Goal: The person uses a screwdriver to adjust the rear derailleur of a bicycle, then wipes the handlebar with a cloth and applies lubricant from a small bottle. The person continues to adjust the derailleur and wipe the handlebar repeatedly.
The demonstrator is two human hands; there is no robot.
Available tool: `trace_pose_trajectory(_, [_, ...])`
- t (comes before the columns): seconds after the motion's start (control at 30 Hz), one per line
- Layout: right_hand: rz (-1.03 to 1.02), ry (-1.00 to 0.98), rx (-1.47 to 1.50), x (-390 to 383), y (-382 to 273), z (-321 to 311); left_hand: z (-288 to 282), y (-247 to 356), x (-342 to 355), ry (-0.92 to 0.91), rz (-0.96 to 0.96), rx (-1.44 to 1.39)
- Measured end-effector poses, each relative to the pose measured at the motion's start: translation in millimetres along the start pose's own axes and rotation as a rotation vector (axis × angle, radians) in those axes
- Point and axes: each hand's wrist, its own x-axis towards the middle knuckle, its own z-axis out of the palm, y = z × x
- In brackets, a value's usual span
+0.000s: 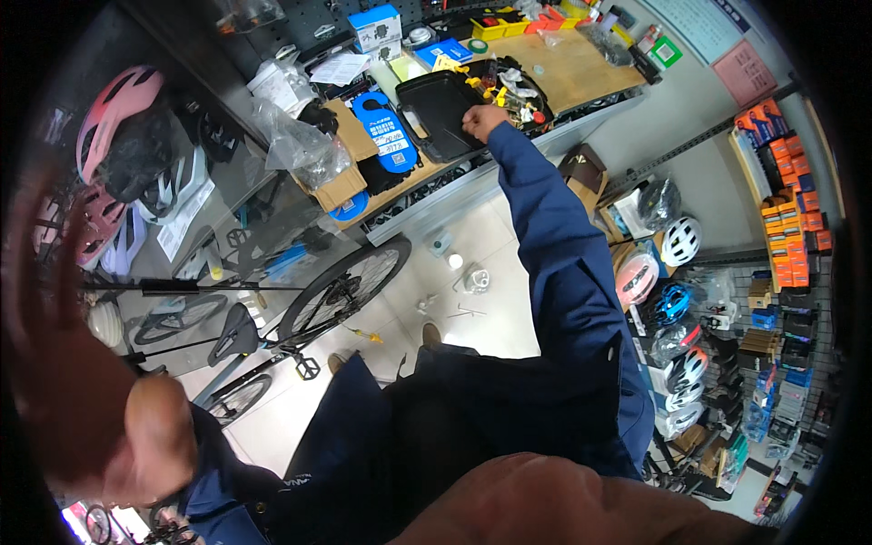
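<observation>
While the right hand (484, 119) is reaching into the black tray (436, 104) on the table (572, 73), grip seemingly curling around small parts, the blurred left hand (64, 363) is hanging open near the bicycle (300, 318).

Single head-worn fisheye, tilted steeply down over the wearer's torso, workbench (581, 77) far ahead, floor (490, 272) well below
</observation>
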Motion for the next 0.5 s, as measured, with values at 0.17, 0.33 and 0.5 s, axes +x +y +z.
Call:
trace_pose_trajectory(0.17, [0.004, -0.352, -0.358, 30, -24, 28, 13, -18, -163, -0.048, -0.883, -0.164])
trace_pose_trajectory(0.33, [-0.138, -0.455, -0.321, 43, -17, 28, 37, 2, -343, -0.017, -1.472, -0.292])
trace_pose_trajectory(0.5, [-0.015, -0.254, 0.435, 40, 30, -1, 51, 46, -455, 0.063, -1.779, -0.358])
